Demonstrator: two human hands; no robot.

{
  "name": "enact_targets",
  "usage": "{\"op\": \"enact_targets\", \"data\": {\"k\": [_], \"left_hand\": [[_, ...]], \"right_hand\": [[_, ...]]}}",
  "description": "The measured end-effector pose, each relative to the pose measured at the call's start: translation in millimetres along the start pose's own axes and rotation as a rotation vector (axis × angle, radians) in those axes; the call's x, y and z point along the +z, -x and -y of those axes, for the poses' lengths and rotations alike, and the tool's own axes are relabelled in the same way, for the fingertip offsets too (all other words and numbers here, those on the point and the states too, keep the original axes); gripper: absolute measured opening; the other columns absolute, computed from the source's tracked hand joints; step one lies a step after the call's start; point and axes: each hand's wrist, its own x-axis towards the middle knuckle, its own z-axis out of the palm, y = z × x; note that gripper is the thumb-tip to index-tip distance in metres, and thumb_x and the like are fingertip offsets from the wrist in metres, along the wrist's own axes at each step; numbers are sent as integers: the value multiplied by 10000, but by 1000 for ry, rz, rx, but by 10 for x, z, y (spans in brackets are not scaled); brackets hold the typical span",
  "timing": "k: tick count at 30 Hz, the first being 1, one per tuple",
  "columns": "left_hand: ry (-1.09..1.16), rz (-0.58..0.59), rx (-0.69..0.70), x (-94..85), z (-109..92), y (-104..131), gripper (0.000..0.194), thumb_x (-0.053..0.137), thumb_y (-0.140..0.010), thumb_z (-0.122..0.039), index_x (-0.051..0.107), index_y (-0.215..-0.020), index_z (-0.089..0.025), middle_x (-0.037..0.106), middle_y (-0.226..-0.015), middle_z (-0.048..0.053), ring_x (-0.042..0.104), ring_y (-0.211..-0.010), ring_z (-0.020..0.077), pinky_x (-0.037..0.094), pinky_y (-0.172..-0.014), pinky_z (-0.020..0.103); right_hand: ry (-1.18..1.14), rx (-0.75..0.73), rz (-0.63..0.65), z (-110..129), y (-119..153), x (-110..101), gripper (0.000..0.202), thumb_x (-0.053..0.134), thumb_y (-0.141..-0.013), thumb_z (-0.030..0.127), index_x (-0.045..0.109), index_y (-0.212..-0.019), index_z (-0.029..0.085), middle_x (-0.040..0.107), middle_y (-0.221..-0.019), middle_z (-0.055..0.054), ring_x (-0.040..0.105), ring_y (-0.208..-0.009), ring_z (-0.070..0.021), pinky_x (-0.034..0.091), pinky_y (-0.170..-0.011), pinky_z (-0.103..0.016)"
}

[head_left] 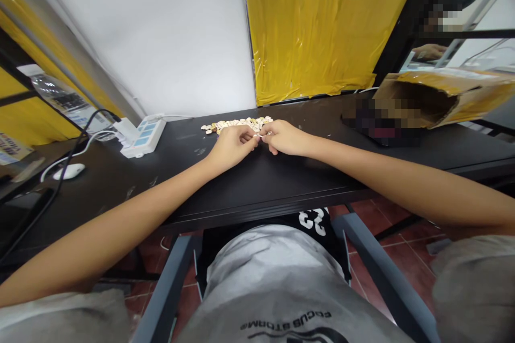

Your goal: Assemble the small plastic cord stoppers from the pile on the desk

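A heap of small, pale, button-like pieces (235,124) lies on the black table, just beyond my hands. My left hand (232,146) is closed in a pinch, its thumb and forefinger meeting at a tiny whitish button-like piece (257,136). From the other side, my right hand (284,138) pinches at the same spot, fingertips almost touching those of the left. The piece is mostly covered by the fingers, so its exact shape is hard to make out. Both hands are low over the table, in front of the heap.
A white power strip (145,136) with a plugged-in charger stands left, near a clear plastic bottle (66,99) and a white mouse-like object (69,171). An open cardboard box (475,96) and a blurred dark item (382,123) are at right. Yellow sheeting (317,27) hangs behind.
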Motion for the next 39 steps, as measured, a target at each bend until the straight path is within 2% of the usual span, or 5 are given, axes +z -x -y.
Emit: {"op": "enact_targets", "data": {"k": [10,19,29,35,39], "left_hand": [[220,86,-263,-8,-177,-37,246,657,-977,-38,704,-750,-121,722,-646,26,630,-537,90,520,-521,188],[400,95,-280,-9,-66,-60,113,762,-943,-47,775,-838,-87,781,-731,54,707,-613,109,596,-630,221],[485,-76,-279,-60,-136,-42,93,750,-930,-93,732,-841,-113,790,-770,65,735,-665,130,599,-675,234],[262,-2,-218,-165,-139,-64,133,662,-873,-141,758,-782,-141,714,-675,17,617,-590,121,480,-553,218],[40,146,-66,-182,-106,-53,167,663,-836,-203,805,-765,-152,788,-791,42,646,-677,143,494,-638,247]], "right_hand": [[23,-14,-38,-19,3,-53,240,578,-1027,129,630,-798,179,544,-509,50,546,-546,-137,390,-600,-259],[169,-304,-234,-154,-47,-49,153,657,-893,182,671,-744,152,605,-662,10,462,-628,-127,302,-644,-284],[-59,-137,-296,-60,-44,-59,253,666,-881,156,583,-642,172,529,-592,29,423,-579,-107,289,-583,-284],[81,-74,129,-187,-71,-307,291,662,-859,166,590,-577,181,513,-508,29,445,-509,-112,318,-550,-293],[215,31,258,-205,-53,-497,218,705,-857,254,681,-658,169,606,-585,-1,506,-537,-135,354,-529,-299]]}}
